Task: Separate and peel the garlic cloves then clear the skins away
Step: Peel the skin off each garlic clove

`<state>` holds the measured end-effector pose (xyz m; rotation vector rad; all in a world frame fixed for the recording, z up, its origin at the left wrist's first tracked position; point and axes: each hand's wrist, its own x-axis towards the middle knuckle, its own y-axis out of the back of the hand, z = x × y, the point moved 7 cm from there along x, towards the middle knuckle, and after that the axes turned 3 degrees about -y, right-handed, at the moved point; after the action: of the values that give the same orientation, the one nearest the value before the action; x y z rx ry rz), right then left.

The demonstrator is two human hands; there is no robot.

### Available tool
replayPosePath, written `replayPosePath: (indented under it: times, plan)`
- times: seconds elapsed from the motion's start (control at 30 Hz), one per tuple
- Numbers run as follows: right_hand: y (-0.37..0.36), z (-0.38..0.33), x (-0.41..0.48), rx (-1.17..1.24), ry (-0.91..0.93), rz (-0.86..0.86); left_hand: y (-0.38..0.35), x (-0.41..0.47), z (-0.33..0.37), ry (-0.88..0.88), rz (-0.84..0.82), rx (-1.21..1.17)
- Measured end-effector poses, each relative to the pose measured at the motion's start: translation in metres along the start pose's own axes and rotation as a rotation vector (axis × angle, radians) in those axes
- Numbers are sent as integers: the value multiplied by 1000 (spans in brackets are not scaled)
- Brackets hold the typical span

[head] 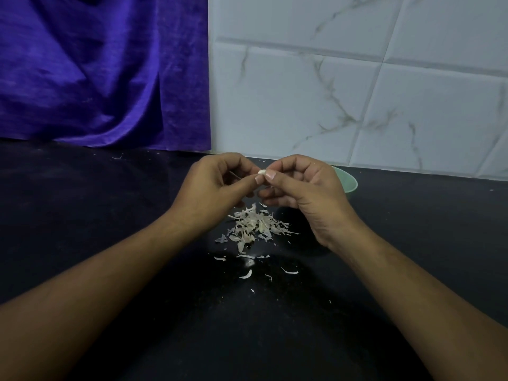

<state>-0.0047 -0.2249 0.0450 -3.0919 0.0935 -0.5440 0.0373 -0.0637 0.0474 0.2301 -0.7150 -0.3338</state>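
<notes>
Nearest the camera, both forearms come in from the lower corners, at seven and five o'clock, and converge toward the middle of the dark table [110,243]. Between them lie a few stray flakes [245,274] of papery skin, thinly scattered. Just beyond, at twelve o'clock from those flakes, sits the main pile of skins [255,225], a loose pale heap directly under the hands.

Above the pile the left hand [217,185] and right hand [302,188] meet, raised off the table. Each has its fingers curled inward, with thumb and forefinger tips pinching the same small garlic clove [262,171] from opposite sides, left from nine o'clock, right from three. The clove shows only as a white nub between the thumbnails, so how much skin it carries cannot be told.

At two o'clock from the pile, half hidden behind the right hand, stands a green bowl [349,182]; its contents are out of sight. Farthest back, a purple cloth [96,72] hangs at ten o'clock and a tiled wall [357,92] fills the one o'clock side.

Judging by the size of the heap, peeling is well advanced, with one clove in hand. No whole bulb is visible. Whether thicker bits in the pile are unpeeled cloves is unclear. Clearing the skins has not begun.
</notes>
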Motion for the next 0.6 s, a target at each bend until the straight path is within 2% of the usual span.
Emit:
replayPosePath:
  times: [0.17, 0.6]
  plan:
    - [-1, -3, 1, -191, 102, -13, 2, 0, 5, -65, 14, 130]
    - [2, -1, 3, -254, 79, 10, 1, -1, 10, -116, 2, 251]
